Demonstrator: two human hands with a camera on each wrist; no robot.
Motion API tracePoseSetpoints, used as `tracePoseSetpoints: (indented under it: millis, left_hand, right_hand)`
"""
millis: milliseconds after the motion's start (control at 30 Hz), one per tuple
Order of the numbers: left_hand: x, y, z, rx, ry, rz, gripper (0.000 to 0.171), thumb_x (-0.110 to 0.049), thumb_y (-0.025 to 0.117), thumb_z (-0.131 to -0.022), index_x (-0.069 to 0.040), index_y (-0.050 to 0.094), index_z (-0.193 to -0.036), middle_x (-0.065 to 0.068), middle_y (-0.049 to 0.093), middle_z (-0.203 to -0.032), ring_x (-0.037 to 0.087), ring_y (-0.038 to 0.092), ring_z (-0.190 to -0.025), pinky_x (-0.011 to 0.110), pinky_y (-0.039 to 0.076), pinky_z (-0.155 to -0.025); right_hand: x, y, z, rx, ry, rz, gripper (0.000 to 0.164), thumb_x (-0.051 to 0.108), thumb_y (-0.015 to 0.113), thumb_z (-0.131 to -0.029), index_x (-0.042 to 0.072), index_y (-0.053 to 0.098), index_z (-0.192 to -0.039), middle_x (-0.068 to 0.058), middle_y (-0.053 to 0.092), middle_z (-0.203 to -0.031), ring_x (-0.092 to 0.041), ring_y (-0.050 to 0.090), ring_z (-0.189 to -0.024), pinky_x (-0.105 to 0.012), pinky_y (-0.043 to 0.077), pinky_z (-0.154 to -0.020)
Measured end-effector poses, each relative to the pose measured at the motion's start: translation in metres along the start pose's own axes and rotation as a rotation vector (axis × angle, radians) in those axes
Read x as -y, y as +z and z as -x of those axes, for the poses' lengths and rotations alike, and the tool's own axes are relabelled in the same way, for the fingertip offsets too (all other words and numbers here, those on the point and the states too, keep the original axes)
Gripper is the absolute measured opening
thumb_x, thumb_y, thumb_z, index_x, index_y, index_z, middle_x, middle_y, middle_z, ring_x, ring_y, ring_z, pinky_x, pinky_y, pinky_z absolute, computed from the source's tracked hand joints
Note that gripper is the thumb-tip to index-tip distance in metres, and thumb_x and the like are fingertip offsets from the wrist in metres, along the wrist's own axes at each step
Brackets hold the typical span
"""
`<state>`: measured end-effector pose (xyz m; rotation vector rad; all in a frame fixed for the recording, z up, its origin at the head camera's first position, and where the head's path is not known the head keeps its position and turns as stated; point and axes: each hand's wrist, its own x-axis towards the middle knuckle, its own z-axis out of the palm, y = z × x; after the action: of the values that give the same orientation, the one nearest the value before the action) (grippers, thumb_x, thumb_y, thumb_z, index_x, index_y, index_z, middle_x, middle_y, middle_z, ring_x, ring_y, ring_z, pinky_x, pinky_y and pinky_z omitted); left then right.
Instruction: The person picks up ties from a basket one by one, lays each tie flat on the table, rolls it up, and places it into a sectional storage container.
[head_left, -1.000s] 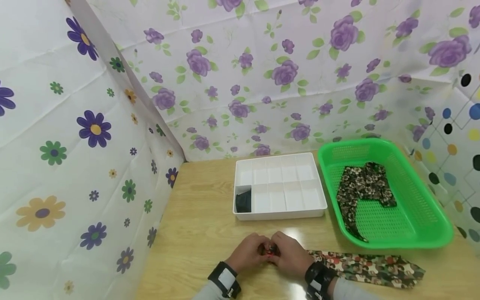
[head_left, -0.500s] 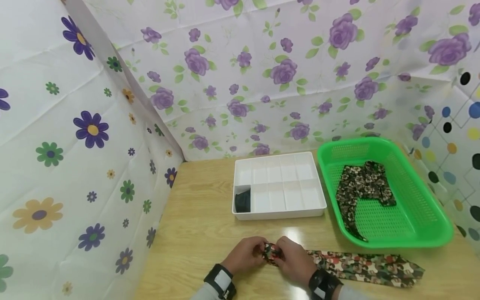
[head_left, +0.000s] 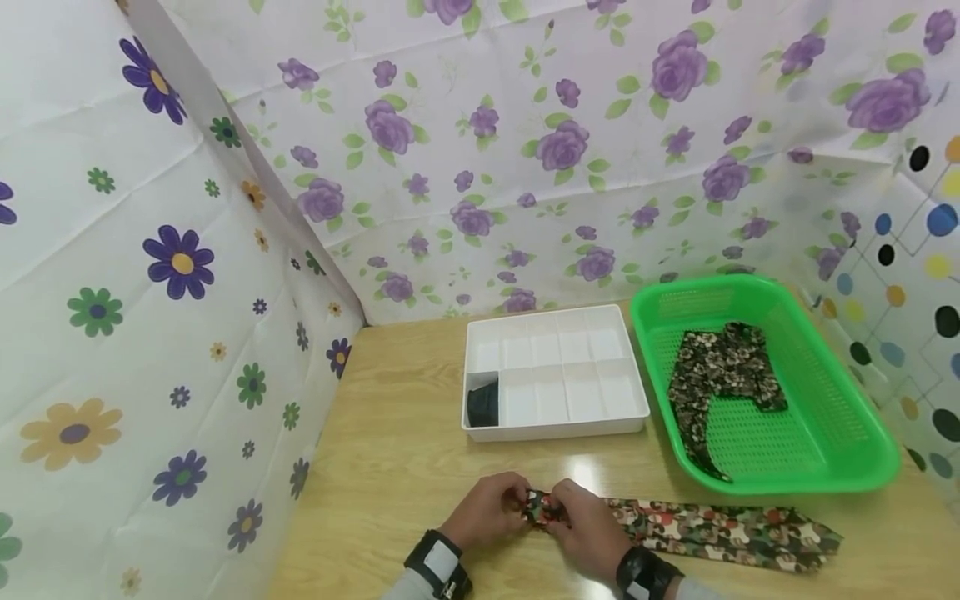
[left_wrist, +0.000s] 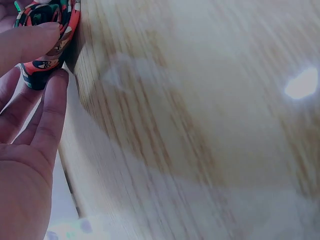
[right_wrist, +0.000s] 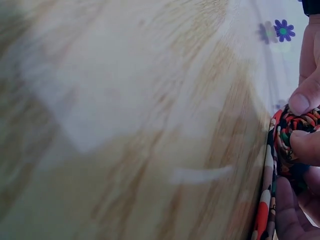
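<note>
A patterned necktie in camouflage-like green, red, black and cream lies flat to the right along the front of the table, its pointed wide end farthest right. Its other end is wound into a spiral roll between the two hands. From the left side my left hand pinches this roll; the left wrist view has the thumb over the coil and fingers beneath. My right hand grips the roll's other side, where the flat length begins, and covers part of the tie.
Behind the hands stands a white divided tray, with a dark rolled cloth in its front left compartment. A green basket at the right holds a dark floral tie-like cloth. Patterned sheets enclose the wooden table.
The hands have moved slightly apart from close together, so more of the roll shows between them. The tie's flat length shifts slightly left in view, along with the tray and basket.
</note>
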<state>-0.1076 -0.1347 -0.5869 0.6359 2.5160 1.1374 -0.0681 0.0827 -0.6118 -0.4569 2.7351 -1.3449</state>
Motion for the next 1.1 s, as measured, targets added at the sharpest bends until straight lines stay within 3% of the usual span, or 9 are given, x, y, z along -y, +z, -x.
tracePoseSetpoints:
  millis: [233,567,867,1100]
  left_hand:
    - [-0.002,-0.004,0.004,-0.015,0.000,0.041,0.032,0.002,0.084,-0.076,-0.016,0.066,-0.096,-0.006,0.071,-0.105,0.002,0.066,-0.092,0.021,0.057,-0.084]
    - [-0.006,-0.012,0.003,-0.024,0.031,-0.025,0.030,0.000,0.087,-0.077,-0.014,0.068,-0.095,-0.003,0.073,-0.105,-0.001,0.064,-0.091,0.020,0.057,-0.083]
    - [-0.012,-0.018,0.002,-0.001,0.026,-0.073,0.027,-0.003,0.087,-0.078,-0.015,0.070,-0.095,-0.002,0.075,-0.109,-0.001,0.065,-0.092,0.020,0.057,-0.084]
    - [-0.013,-0.020,0.002,-0.005,-0.008,-0.030,0.023,-0.004,0.088,-0.079,-0.015,0.073,-0.093,0.002,0.074,-0.123,0.000,0.069,-0.099,0.023,0.059,-0.090]
  right_hand:
    - [0.003,0.003,-0.003,0.035,0.009,0.034,0.029,0.016,0.082,-0.084,0.026,0.055,-0.089,0.014,0.056,-0.092,-0.003,0.051,-0.080,-0.019,0.045,-0.068]
    - [0.005,0.007,-0.010,0.024,-0.001,0.104,0.026,0.022,0.082,-0.083,0.027,0.057,-0.086,0.012,0.054,-0.088,-0.005,0.047,-0.079,-0.021,0.040,-0.066]
    - [0.003,0.011,-0.019,0.097,0.030,0.081,0.022,0.023,0.081,-0.083,0.026,0.059,-0.084,0.012,0.054,-0.091,-0.007,0.048,-0.084,-0.021,0.041,-0.068]
    - [0.001,0.016,-0.025,0.046,-0.031,0.153,0.031,0.022,0.088,-0.075,0.023,0.058,-0.066,0.011,0.053,-0.098,-0.007,0.049,-0.089,-0.023,0.044,-0.072]
